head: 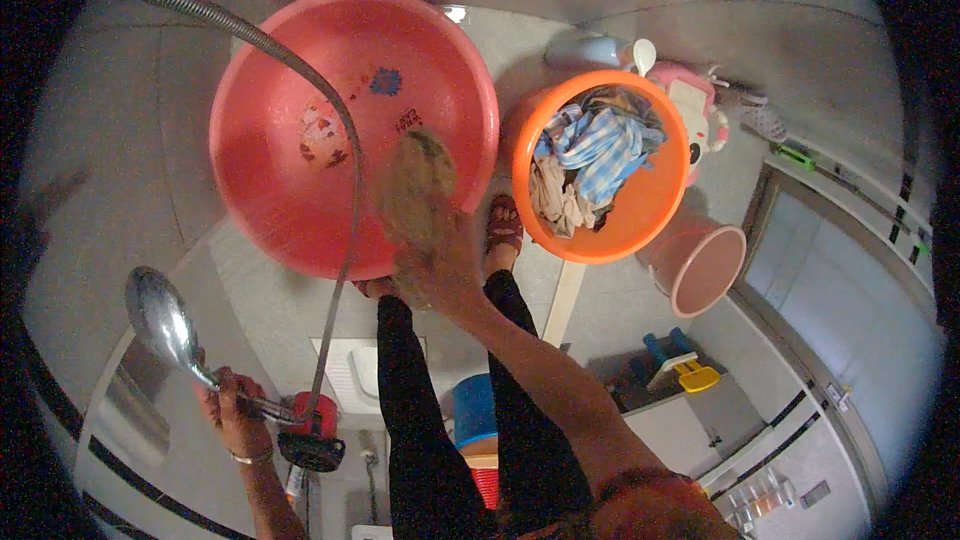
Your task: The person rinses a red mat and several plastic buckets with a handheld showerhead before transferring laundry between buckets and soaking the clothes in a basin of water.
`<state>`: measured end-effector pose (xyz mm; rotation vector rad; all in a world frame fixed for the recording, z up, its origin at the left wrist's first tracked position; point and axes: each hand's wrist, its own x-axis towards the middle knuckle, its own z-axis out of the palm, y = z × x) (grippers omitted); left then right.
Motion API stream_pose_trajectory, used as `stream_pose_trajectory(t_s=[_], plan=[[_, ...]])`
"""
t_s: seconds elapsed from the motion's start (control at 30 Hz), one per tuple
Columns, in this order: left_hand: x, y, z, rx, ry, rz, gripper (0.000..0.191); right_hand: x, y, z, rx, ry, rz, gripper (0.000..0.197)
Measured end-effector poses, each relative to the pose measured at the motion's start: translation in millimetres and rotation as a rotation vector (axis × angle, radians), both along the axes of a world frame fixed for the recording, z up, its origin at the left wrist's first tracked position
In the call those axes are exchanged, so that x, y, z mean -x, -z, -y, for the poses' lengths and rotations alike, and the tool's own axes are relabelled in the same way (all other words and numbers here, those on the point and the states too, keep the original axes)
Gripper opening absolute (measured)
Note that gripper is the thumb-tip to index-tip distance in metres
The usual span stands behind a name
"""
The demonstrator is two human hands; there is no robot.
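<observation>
My left hand [236,409], at the lower left, grips the handle of a chrome shower head [161,315], whose metal hose [352,142] arcs across the view. Over the near right rim of a large pink-red plastic basin [292,202], my right hand [450,262] holds a blurred olive-brown cloth [420,180]. Coloured printed marks show on the basin's floor; whether it holds water I cannot tell. Right of it stands an orange tub [652,217] with crumpled clothes, among them a blue and white checked cloth [600,142].
A pink bucket [709,270] stands right of the orange tub. Behind the tub are a pale blue bottle [589,52] and a pink and white plastic item [690,112]. Below the basin lie a squat toilet [360,371] and a blue container [472,409]. A door [832,270] is at right.
</observation>
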<state>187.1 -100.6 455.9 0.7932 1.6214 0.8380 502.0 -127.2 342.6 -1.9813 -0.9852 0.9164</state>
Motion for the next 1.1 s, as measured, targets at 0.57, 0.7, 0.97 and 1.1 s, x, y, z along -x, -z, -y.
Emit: stream_pose_trajectory(t_s=[0.57, 0.7, 0.97, 1.1], plan=[[-91, 86, -67, -0.082, 0.865, -0.282, 0.045, -267, 129, 70, 0.116, 0.687, 0.248, 0.071], [-73, 86, -82, -0.012, 0.994, -0.347, 0.05, -183, 51, 59, 0.06, 0.879, -0.201, 0.044], [-89, 107, -75, 0.095, 1.063, -0.363, 0.046, -77, -35, 44, -0.269, 0.691, -0.475, 0.067], [-88, 111, -78, -0.008, 1.098, -0.466, 0.046, -24, -17, -21, -0.039, 0.51, -0.337, 0.069]])
